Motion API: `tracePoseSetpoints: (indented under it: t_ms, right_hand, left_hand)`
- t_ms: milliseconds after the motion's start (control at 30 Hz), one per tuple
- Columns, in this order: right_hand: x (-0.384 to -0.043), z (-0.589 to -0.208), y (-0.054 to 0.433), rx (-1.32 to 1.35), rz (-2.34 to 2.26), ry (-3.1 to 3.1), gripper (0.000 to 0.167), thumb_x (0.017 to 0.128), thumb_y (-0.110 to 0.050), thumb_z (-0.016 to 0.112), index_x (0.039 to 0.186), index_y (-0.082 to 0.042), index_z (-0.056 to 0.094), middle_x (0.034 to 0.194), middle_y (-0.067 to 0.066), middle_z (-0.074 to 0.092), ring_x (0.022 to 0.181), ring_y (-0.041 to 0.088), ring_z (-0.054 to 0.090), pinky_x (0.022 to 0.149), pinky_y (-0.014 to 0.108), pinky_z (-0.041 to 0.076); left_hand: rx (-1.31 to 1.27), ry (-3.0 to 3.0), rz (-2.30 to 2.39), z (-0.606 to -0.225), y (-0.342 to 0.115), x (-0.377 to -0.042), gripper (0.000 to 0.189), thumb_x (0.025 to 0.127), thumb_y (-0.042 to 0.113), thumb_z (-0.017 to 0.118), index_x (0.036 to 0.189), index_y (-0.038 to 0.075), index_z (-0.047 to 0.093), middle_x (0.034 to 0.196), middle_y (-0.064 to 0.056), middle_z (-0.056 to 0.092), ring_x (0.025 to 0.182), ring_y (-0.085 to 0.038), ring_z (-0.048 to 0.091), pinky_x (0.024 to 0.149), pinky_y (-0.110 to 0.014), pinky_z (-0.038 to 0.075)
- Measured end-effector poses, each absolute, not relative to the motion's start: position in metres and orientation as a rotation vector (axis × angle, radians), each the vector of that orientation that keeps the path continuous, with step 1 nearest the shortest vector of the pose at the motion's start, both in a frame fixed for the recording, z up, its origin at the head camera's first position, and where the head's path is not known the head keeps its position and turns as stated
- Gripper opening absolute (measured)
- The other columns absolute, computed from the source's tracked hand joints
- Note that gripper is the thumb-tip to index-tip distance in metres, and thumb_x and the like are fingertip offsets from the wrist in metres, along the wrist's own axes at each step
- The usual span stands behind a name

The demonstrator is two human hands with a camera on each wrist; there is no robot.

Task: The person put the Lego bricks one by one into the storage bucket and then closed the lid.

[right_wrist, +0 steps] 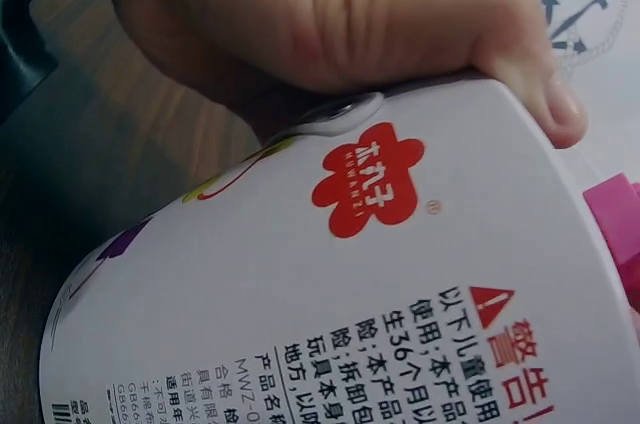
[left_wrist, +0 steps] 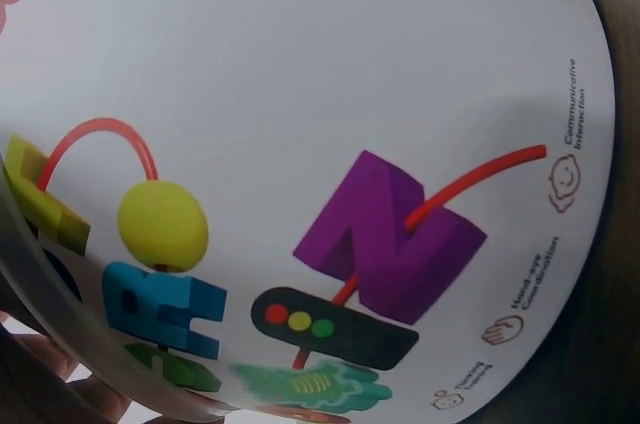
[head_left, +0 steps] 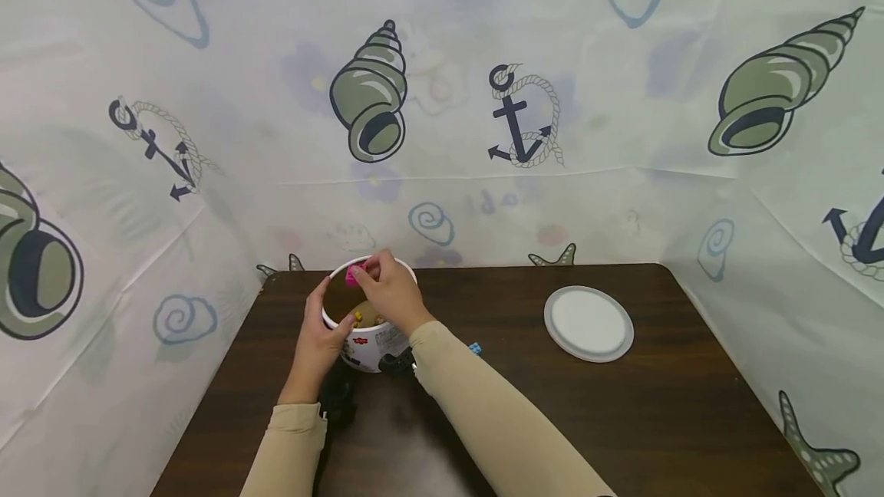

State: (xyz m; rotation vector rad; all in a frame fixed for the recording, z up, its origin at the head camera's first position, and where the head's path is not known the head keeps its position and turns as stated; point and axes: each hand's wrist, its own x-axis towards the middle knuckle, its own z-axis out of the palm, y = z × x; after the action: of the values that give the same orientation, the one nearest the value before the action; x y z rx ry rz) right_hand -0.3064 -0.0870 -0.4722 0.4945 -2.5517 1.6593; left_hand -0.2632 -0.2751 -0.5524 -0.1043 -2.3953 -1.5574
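Observation:
My left hand (head_left: 318, 340) grips the left side of a white round tub (head_left: 369, 347), its thumb over the near rim. The right wrist view shows this thumb bent over the tub's edge, above a red flower logo (right_wrist: 370, 182). My right hand (head_left: 394, 294) pinches a bright pink toy block (head_left: 355, 275) at the tub's mouth; its edge also shows as a pink piece (right_wrist: 618, 224) in the right wrist view. Down in the tub are small yellow pieces (head_left: 357, 318). Printed letters and pictures cover the tub's side (left_wrist: 450, 64) in the left wrist view.
A round white lid (head_left: 589, 324) lies at the right on the dark brown table (head_left: 552, 413). A small blue block (head_left: 475, 348) shows just beyond my right sleeve. Patterned cloth (head_left: 449, 121) hangs behind the table and along both sides.

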Motion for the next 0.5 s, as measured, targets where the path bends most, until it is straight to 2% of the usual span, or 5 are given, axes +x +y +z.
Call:
tracePoseSetpoints:
  t_ms: [133, 200, 267, 400, 500]
  right_hand:
    - [-0.3027, -0.4735, -0.0907, 0.480, 1.620, -2.615, 0.036, 0.107, -0.053, 0.063, 0.121, -0.020, 0.060, 0.093, -0.007, 0.071, 0.064, 0.013, 0.061, 0.056, 0.029, 0.055]
    - [-0.3021, -0.4740, -0.0914, 0.478, 1.625, -2.618, 0.035, 0.108, -0.052, 0.063, 0.121, -0.020, 0.059, 0.088, -0.005, 0.068, 0.058, 0.015, 0.059, 0.054, 0.030, 0.055]
    - [-0.3022, -0.4737, -0.0916, 0.487, 1.635, -2.607, 0.035, 0.108, -0.051, 0.063, 0.123, -0.020, 0.059, 0.084, -0.002, 0.065, 0.053, 0.017, 0.058, 0.051, 0.031, 0.056]
    - [-0.3046, -0.4732, -0.0922, 0.491, 1.565, -2.616, 0.038, 0.108, -0.054, 0.061, 0.127, -0.021, 0.059, 0.080, -0.002, 0.061, 0.052, 0.015, 0.058, 0.052, 0.030, 0.053]
    - [-0.3060, -0.4724, -0.0924, 0.483, 1.487, -2.639, 0.040, 0.108, -0.057, 0.059, 0.127, -0.022, 0.058, 0.078, -0.003, 0.059, 0.055, 0.014, 0.056, 0.055, 0.028, 0.048]
  left_hand:
    - [-0.085, -2.408, -1.570, -0.5537, -0.2761, -0.2601, 0.093, 0.099, 0.032, 0.075, 0.174, 0.017, 0.023, 0.171, -0.017, 0.032, 0.145, -0.043, 0.047, 0.116, -0.037, 0.048]
    - [-0.079, -2.416, -1.560, -0.5543, -0.2765, -0.2595, 0.093, 0.099, 0.032, 0.075, 0.174, 0.018, 0.023, 0.171, -0.017, 0.032, 0.145, -0.042, 0.046, 0.113, -0.030, 0.047]
    - [-0.083, -2.401, -1.565, -0.5547, -0.2767, -0.2599, 0.093, 0.098, 0.032, 0.075, 0.174, 0.018, 0.023, 0.171, -0.018, 0.032, 0.145, -0.043, 0.046, 0.115, -0.036, 0.047]
    - [-0.104, -2.380, -1.561, -0.5543, -0.2770, -0.2627, 0.093, 0.098, 0.031, 0.075, 0.173, 0.018, 0.024, 0.171, -0.021, 0.031, 0.145, -0.045, 0.045, 0.120, -0.065, 0.041]
    - [-0.104, -2.388, -1.559, -0.5535, -0.2767, -0.2642, 0.093, 0.098, 0.032, 0.075, 0.173, 0.018, 0.023, 0.171, -0.021, 0.032, 0.145, -0.045, 0.046, 0.119, -0.061, 0.043]
